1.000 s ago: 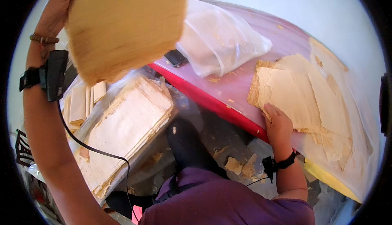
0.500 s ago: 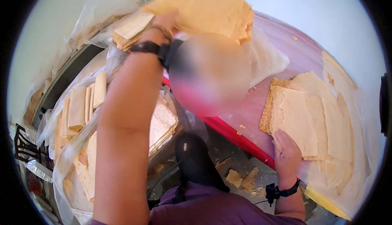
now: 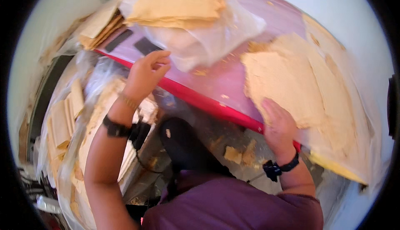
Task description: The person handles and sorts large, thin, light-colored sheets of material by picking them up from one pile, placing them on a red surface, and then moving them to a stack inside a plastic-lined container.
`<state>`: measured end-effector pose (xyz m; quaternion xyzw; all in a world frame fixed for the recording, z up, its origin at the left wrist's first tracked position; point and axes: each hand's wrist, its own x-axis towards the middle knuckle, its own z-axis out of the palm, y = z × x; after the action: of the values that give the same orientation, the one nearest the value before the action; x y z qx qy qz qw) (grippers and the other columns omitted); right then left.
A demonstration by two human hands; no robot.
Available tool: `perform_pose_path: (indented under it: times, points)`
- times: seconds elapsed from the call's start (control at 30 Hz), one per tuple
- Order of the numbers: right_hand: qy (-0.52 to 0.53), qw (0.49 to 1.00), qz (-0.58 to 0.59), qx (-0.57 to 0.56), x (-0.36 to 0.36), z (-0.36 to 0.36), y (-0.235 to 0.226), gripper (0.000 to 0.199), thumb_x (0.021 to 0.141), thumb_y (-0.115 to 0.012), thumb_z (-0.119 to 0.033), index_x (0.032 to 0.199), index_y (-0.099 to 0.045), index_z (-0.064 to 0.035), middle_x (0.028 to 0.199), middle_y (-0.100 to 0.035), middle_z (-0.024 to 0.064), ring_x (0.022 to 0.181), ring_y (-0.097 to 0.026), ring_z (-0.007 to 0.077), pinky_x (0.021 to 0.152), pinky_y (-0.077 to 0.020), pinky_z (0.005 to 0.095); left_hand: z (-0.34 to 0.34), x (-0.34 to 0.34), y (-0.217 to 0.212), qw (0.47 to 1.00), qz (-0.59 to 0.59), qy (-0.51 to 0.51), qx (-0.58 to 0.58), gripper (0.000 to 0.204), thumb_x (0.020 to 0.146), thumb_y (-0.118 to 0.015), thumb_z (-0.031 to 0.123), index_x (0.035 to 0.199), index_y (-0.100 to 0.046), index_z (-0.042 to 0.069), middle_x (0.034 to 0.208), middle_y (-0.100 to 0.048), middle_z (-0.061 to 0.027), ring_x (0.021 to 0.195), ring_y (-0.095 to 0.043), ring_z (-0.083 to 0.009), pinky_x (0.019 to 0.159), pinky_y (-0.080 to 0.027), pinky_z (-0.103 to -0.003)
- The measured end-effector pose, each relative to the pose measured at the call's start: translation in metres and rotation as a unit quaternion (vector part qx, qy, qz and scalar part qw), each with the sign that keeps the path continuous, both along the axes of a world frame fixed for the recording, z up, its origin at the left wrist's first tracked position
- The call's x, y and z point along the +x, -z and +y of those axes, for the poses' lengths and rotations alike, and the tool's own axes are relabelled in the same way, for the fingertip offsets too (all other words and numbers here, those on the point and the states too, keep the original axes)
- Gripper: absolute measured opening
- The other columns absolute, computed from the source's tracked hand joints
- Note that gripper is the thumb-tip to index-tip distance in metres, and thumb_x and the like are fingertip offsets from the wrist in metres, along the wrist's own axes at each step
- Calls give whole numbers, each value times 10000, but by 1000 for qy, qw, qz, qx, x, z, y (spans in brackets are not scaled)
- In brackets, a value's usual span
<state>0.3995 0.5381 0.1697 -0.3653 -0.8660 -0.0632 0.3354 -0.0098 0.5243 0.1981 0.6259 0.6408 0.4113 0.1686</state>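
My left hand point(image 3: 148, 73) hovers above the table's red front edge, its fingers loosely curled and apart, with nothing visible in them. Beyond it, a thick folded stack of pale-yellow, flatbread-like sheets point(image 3: 179, 5) lies on a clear plastic bag point(image 3: 208, 42). On the right, my right hand point(image 3: 280, 125) rests with fingers stretched out on the near left edge of another pile of thin, flaky sheets point(image 3: 287, 80). Its thumb is hard to make out in the blur. Two dark flat objects point(image 3: 146, 45) lie just past my left hand.
A smaller folded stack point(image 3: 98, 27) stands at the table's far left corner. Lower left, plastic-lined piles hold folded sheets point(image 3: 62, 119) and flat ones point(image 3: 98, 125). Crumbs dot the pink tabletop point(image 3: 225, 77). Broken pieces point(image 3: 233, 155) lie on the floor beside my dark-clothed leg point(image 3: 183, 142).
My left hand has let go of the large yellow stack, now lying on the plastic bag, and has drawn back toward me. My right hand stays at the right pile's edge. The view has shifted.
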Motion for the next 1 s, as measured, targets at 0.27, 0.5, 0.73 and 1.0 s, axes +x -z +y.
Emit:
perform_pose_path:
  times: [0.27, 0.5, 0.73, 1.0]
  points:
    - [-179, 981, 73, -16, -13, -66, -35, 305, 796, -723, -53, 1099, -712, -21, 1087, -740, 153, 991, -732, 307, 814, -592, 373, -66, 88, 33, 991, -65, 106, 41, 1086, 692, -853, -61, 1590, -262, 97, 1564, -425, -146, 1393, -486, -283, 1008, -512, -374]
    - [-293, 956, 28, -12, 29, -71, -49, 263, 837, -634, -108, 1078, -722, -52, 1087, -734, 135, 981, -733, 289, 792, -605, 381, -94, 91, -10, 977, 186, 19, 99, 1016, 619, -868, -2, 1522, -417, 121, 1548, -449, -135, 1399, -472, -320, 1060, -477, -428]
    - [-322, 943, 79, -29, 14, -72, -45, 256, 827, -647, -120, 1062, -728, -58, 1073, -736, 136, 950, -735, 295, 775, -605, 366, -113, 160, -47, 908, 345, 216, 97, 595, 709, -776, 122, 1291, -649, 140, 1364, -636, -107, 1293, -583, -288, 1044, -479, -445]
    - [-295, 955, 44, 4, 22, -76, -56, 250, 846, -700, -195, 1079, -730, -110, 1095, -738, 88, 1041, -704, 305, 857, -584, 403, -85, 165, -33, 908, 308, 195, 207, 378, 789, -631, 129, 1156, -720, 141, 1126, -745, -56, 1039, -717, -243, 822, -566, -381]
